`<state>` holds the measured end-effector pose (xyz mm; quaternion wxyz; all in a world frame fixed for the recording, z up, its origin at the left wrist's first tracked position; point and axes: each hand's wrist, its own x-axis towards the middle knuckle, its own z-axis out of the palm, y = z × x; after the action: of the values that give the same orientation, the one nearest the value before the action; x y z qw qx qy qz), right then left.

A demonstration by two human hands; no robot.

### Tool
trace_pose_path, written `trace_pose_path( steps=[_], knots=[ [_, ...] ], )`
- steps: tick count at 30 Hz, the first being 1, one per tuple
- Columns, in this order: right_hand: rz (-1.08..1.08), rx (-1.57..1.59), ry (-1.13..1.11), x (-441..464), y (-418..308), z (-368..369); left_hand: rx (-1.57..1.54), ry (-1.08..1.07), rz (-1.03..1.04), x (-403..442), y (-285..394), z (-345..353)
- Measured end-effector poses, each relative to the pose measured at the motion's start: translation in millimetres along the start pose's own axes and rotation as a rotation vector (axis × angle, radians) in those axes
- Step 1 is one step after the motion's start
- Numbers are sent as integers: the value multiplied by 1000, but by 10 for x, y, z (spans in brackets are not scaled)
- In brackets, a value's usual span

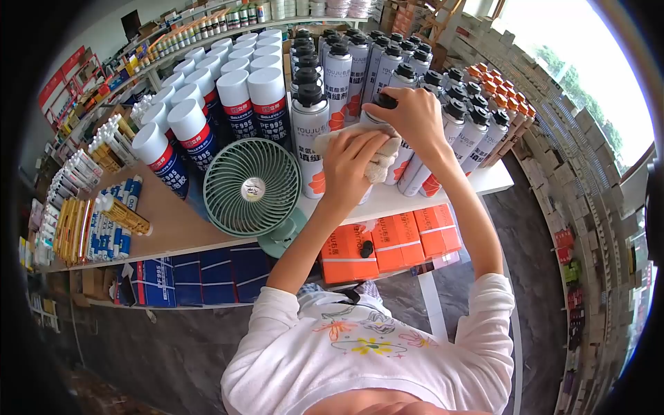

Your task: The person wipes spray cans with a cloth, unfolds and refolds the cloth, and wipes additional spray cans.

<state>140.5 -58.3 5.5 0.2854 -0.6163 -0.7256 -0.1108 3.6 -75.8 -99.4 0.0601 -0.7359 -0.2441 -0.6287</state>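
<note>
A beige cloth is bunched under my left hand, whose fingers are closed on it against a white spray can near the shelf's front edge. My right hand grips that same can by its black cap, with the fingers wrapped over the top. Just left of it stands another white can with a black cap. More cans of this kind stand upright to the right and behind. The lower part of the held can is mostly hidden by the cloth and my left hand.
A green fan stands left of my left forearm. Blue cans with white caps are behind it. Sealant tubes lie at the left. Orange boxes and blue boxes sit beneath the white shelf. Orange-capped cans stand at the right.
</note>
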Motion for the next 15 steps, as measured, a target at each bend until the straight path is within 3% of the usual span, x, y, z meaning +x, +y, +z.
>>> trace_pose_path(
  steps=[4,7,12,15],
  knots=[
    [-41,-97,81,4,57,47,-27,-99,-135,-533,-92,86],
    [-88,-140,82,33,38,81,-59,-127,-174,-441,-108,42],
    [-75,-162,82,6,-21,99,-63,78,-21,142,-88,-10],
    [-14,-182,114,-33,-30,101,-79,50,-32,27,-205,65]
  ],
)
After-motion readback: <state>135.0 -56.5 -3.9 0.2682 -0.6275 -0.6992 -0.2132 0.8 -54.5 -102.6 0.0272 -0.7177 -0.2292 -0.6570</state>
